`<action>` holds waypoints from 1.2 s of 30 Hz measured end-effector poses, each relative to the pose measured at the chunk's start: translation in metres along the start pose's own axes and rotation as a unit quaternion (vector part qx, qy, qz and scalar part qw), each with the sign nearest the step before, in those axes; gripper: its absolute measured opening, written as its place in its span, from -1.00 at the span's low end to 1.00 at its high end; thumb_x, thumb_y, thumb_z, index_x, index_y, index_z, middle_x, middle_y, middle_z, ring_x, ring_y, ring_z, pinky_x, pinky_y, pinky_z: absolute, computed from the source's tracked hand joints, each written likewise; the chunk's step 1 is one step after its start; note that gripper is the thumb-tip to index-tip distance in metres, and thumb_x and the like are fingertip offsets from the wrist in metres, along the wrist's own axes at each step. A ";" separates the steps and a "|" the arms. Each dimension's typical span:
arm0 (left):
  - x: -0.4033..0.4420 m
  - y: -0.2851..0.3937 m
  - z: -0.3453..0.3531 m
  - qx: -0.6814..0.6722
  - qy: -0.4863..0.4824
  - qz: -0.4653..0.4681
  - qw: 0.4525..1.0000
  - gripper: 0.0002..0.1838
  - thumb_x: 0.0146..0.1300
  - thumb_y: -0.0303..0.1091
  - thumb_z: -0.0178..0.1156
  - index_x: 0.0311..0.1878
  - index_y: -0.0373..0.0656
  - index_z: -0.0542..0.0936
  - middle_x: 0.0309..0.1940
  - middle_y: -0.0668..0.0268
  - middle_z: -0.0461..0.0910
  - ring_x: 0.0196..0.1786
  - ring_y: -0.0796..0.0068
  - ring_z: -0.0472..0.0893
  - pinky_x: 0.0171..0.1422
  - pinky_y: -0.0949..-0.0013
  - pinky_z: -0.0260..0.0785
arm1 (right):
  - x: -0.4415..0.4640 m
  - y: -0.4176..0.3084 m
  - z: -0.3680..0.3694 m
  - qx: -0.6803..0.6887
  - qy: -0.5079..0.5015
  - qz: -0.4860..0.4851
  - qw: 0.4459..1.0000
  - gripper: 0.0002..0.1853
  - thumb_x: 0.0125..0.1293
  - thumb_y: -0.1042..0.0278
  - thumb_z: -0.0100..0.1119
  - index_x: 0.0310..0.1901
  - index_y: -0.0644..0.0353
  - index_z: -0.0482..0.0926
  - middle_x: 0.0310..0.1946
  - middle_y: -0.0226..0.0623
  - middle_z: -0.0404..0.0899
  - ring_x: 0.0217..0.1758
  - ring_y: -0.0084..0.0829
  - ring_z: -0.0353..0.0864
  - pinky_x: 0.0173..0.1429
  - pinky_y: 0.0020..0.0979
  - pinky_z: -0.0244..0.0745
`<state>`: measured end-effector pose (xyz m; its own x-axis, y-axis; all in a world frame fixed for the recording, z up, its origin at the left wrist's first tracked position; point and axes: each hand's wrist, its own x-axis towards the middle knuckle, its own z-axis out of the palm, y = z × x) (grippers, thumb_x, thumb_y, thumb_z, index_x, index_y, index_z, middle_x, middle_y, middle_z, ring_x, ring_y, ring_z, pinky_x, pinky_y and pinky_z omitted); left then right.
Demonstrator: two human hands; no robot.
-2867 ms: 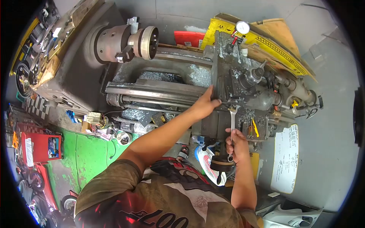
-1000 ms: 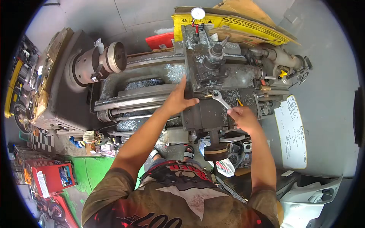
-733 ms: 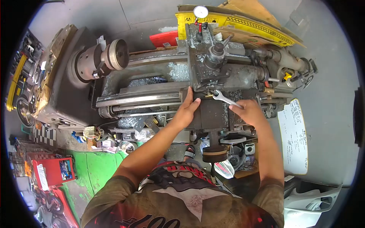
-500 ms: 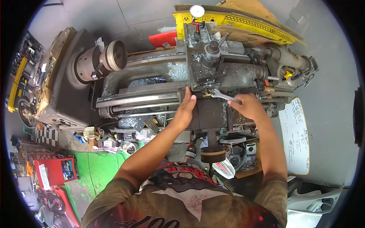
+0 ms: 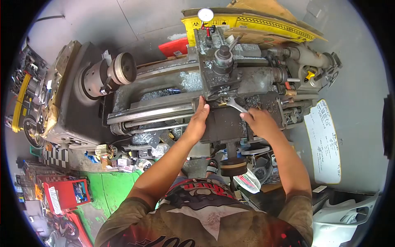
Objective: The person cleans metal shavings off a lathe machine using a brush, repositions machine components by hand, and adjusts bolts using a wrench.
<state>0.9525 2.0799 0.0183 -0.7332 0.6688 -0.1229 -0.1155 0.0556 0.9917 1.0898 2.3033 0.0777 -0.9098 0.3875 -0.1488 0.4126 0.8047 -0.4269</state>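
Observation:
My right hand [image 5: 262,123] is closed around the handle of a silver wrench [image 5: 236,106]. The wrench's open jaw is at a small brass-coloured fitting [image 5: 223,103] on the front of the lathe carriage [image 5: 222,125]; whether it grips the fitting I cannot tell. My left hand [image 5: 197,124] lies against the carriage's left edge, fingers stretched upward and thumb apart, holding nothing. Just above the hands stands the cross slide with its tool post [image 5: 223,59], dusted with metal chips.
The lathe chuck [image 5: 96,80] is at the left. A dial gauge [image 5: 205,15] stands at the back, before a yellow cardboard piece [image 5: 263,26]. A handwheel [image 5: 233,166] sticks out toward my body. A red tool cart [image 5: 61,193] stands lower left, a white fan [image 5: 249,181] below.
My right hand has come slightly toward my body, swinging the wrench handle down with it. My left hand stays on the carriage edge. The whole view has shifted a little.

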 end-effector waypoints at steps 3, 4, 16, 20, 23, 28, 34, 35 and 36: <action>0.000 -0.002 -0.001 -0.008 -0.006 0.001 1.000 -0.20 0.67 0.04 -0.21 0.64 -0.44 -0.11 0.71 0.01 -0.17 0.74 0.21 -0.15 0.76 0.31 -0.31 | -0.002 -0.003 0.019 -0.009 0.067 -0.007 0.998 -0.55 0.45 -0.05 0.14 -0.28 0.28 0.58 -0.53 -0.06 0.62 -0.41 0.07 0.56 -0.18 -0.01 0.48; 0.003 -0.004 -0.003 -0.007 -0.007 0.003 1.000 -0.20 0.67 0.04 -0.21 0.64 -0.44 -0.11 0.71 0.01 -0.17 0.74 0.21 -0.15 0.76 0.31 -0.31 | -0.003 -0.004 0.019 -0.008 0.070 -0.008 0.998 -0.55 0.45 -0.05 0.14 -0.28 0.28 0.58 -0.53 -0.06 0.62 -0.41 0.07 0.56 -0.18 -0.01 0.48; 0.004 -0.020 -0.031 -0.113 -0.056 0.009 0.992 -0.23 0.67 0.01 -0.17 0.68 -0.27 -0.14 0.70 0.06 -0.10 0.74 0.27 -0.09 0.78 0.25 -0.32 | -0.011 0.013 -0.016 0.436 -0.222 0.114 0.864 -0.77 0.57 0.19 0.11 -0.05 0.19 0.61 -0.62 -0.33 0.47 -0.69 -0.47 0.37 -0.59 -0.42 0.30; -0.034 -0.001 -0.050 -0.164 -0.066 -0.003 0.984 -0.26 0.68 0.00 -0.19 0.67 -0.28 -0.09 0.68 0.01 0.00 0.72 0.22 0.00 0.78 0.19 -0.27 | -0.023 0.012 0.003 0.496 -0.197 0.118 0.837 -0.78 0.59 0.22 0.10 -0.02 0.19 0.59 -0.63 -0.43 0.38 -0.72 -0.61 0.25 -0.64 -0.54 0.19; -0.061 -0.004 -0.082 -0.154 -0.092 0.022 0.983 -0.26 0.67 -0.01 -0.20 0.66 -0.32 -0.05 0.65 -0.05 0.07 0.70 0.14 0.07 0.77 0.14 -0.22 | -0.029 0.009 0.020 0.535 -0.164 0.135 0.818 -0.78 0.59 0.21 0.11 -0.04 0.19 0.58 -0.63 -0.51 0.29 -0.72 -0.64 0.15 -0.65 -0.56 0.13; -0.112 0.001 -0.130 -0.140 -0.085 -0.036 0.986 -0.29 0.64 0.01 -0.17 0.57 -0.43 0.21 0.43 -0.14 0.44 0.48 0.02 0.46 0.62 0.07 0.14 | -0.043 -0.017 0.031 0.541 -0.105 0.154 0.820 -0.80 0.60 0.22 0.10 -0.05 0.18 0.56 -0.62 -0.55 0.23 -0.70 -0.68 0.07 -0.66 -0.57 0.05; -0.150 0.003 -0.171 -0.121 -0.093 -0.074 0.986 -0.36 0.63 0.02 -0.15 0.29 -0.45 0.56 -0.01 -0.08 0.73 -0.01 0.12 0.71 0.30 0.15 0.45 | -0.050 -0.031 0.049 0.571 -0.065 0.159 0.803 -0.81 0.58 0.25 0.09 -0.10 0.20 0.56 -0.62 -0.52 0.29 -0.72 -0.68 0.11 -0.66 -0.55 0.03; -0.154 0.004 -0.177 -0.109 -0.091 -0.076 0.987 -0.37 0.63 0.01 -0.15 0.26 -0.45 0.58 -0.05 -0.06 0.73 -0.06 0.15 0.69 0.25 0.16 0.46 | -0.051 -0.033 0.052 0.571 -0.055 0.156 0.804 -0.81 0.58 0.25 0.09 -0.10 0.19 0.56 -0.62 -0.51 0.29 -0.72 -0.68 0.11 -0.66 -0.55 0.02; -0.158 0.005 -0.182 -0.098 -0.089 -0.078 0.988 -0.38 0.63 0.00 -0.15 0.23 -0.44 0.60 -0.09 -0.04 0.73 -0.10 0.17 0.68 0.20 0.18 0.47 | -0.052 -0.036 0.054 0.572 -0.045 0.153 0.805 -0.81 0.58 0.25 0.09 -0.11 0.19 0.56 -0.62 -0.51 0.29 -0.72 -0.67 0.10 -0.66 -0.55 0.01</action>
<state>0.9456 1.8395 0.0356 -0.5683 0.7846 -0.2480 -0.3586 0.0351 0.9328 1.1202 2.2302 0.0528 -0.7946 0.4132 -0.4447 0.3528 -0.2819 -0.8922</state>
